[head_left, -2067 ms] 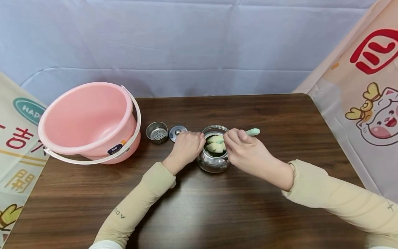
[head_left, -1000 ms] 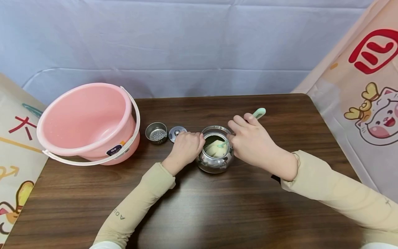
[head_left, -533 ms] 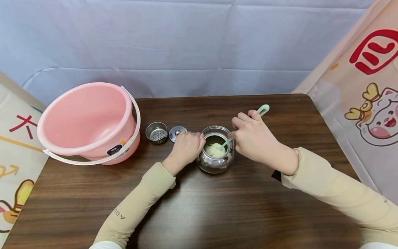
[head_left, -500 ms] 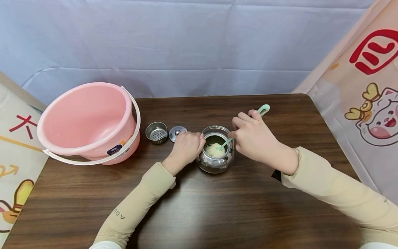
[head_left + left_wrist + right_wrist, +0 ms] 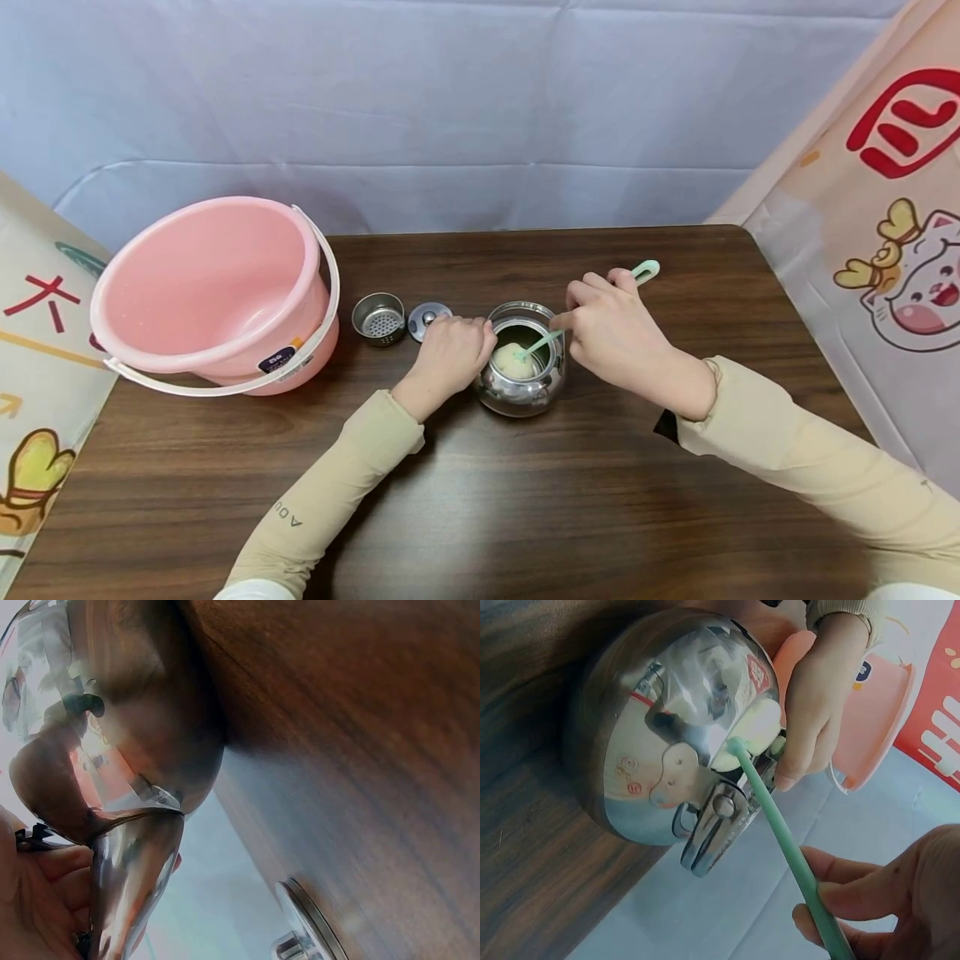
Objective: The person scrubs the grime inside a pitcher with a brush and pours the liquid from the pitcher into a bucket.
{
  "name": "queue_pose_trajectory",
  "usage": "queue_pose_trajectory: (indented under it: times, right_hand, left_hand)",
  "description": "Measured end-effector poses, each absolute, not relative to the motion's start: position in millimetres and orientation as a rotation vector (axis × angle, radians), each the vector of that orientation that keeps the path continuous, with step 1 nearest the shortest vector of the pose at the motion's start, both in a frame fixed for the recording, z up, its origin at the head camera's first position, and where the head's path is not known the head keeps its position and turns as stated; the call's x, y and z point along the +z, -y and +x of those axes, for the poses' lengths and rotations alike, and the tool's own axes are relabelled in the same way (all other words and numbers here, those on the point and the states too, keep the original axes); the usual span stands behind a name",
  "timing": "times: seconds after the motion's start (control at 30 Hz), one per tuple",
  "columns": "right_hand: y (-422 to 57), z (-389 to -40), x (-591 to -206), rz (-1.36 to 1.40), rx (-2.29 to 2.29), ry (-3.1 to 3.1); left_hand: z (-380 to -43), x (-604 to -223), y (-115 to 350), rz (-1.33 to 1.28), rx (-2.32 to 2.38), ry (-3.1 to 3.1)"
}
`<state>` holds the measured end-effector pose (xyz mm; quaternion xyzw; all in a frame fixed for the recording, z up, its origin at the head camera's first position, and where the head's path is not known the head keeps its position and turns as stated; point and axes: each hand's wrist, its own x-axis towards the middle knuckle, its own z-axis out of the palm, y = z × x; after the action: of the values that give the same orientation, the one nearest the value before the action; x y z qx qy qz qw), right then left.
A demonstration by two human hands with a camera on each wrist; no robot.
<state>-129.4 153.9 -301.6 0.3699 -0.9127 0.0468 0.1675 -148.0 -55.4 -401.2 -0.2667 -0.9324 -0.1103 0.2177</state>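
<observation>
A shiny stainless steel teapot [image 5: 520,396] stands on the table with its top uncovered. My left hand [image 5: 453,354] grips it at the spout side; in the left wrist view, the fingers [image 5: 71,881] curl behind the spout [image 5: 131,885]. My right hand [image 5: 618,333] holds a sponge bottle brush by its light green handle [image 5: 780,825], thumb against fingers. The brush's pale yellow sponge head [image 5: 513,361] sits inside the pot's mouth, toward its left side. The handle slants out over the right rim, its looped end [image 5: 647,271] above the hand.
Left of the pot lie a round metal lid [image 5: 429,317] with a knob and a small perforated strainer cup [image 5: 378,321]. A large pink bucket [image 5: 217,283] with a white handle stands on the far left. Pale cloth [image 5: 450,117] hangs behind the table [image 5: 525,517].
The sponge head has sunk deeper into the pot and shifted left within it. My right hand has moved right, tilting the handle that way. The left hand holds its place.
</observation>
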Motion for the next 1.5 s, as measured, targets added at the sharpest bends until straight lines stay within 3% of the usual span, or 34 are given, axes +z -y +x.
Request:
queue_pose_trajectory:
  times: [0.93, 1.5]
  right_hand:
    - [-147, -121, -318, 0.952, 0.096, 2.388]
    - [-138, -112, -319, 0.939, -0.174, 1.998]
  left_hand:
    - [-148, -401, 56, -0.756, -0.318, 2.574]
    - [-147, -401, 55, -0.756, -0.335, 2.551]
